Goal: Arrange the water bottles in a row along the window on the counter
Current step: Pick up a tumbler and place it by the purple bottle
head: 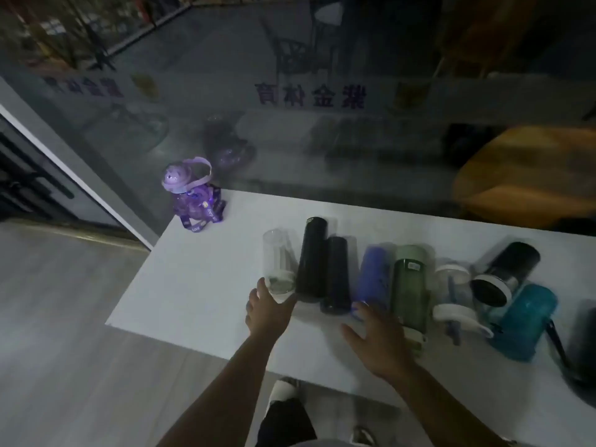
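Note:
A purple bottle (193, 196) with a strap stands upright at the counter's far left corner by the window (322, 140). Several bottles lie on their sides in the middle of the counter: a clear one (276, 259), two black ones (312, 258) (337, 274), a blue one (374, 272), a green one (410, 285), a clear white-lidded one (451, 291), a dark one with a white ring (504, 272) and a teal one (522, 321). My left hand (266, 309) grips the near end of the clear bottle. Over the near ends of the blue and green bottles, my right hand (375, 341) hovers with fingers spread.
The white counter (200, 285) ends at its left edge above a grey floor. Another dark bottle (583, 343) lies at the far right. A strip of bare counter runs along the window behind the lying bottles. My leg and shoe show below the counter's front edge.

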A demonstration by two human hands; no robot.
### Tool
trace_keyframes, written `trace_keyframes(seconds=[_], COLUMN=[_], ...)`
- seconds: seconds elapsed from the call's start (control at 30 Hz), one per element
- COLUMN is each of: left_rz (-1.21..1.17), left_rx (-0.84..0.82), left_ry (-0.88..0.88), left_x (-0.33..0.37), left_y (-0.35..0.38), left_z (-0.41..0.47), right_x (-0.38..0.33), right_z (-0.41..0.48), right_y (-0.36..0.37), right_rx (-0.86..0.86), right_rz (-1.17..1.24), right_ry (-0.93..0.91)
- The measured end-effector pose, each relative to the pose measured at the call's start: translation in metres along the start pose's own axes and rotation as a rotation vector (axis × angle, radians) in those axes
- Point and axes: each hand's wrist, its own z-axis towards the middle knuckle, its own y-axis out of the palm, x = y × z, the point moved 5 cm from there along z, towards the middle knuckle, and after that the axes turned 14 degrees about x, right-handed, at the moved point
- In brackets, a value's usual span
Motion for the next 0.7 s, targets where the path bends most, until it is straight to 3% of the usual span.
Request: trace_keyframes(seconds=[0.17,0.27,0.7], left_rz=[-0.203,-0.277,-0.264], left_rx=[-0.128,-0.172,-0.348], left_ry=[-0.322,-0.412,-0.265], left_x=[0.001,0.0,-0.018], left_y=[0.022,0.034,0.009], left_z=[0.053,0.076,0.123], right_x=[-0.008,-0.018,-0.079], right_z=[0.016,0.029,0.056], right_y=[0.007,0.008,0.024], right_rx=[-0.021,-0.031,0.009], right_rz=[0.015,0.065,-0.003], right_ry=[0.145,0.197,0.264])
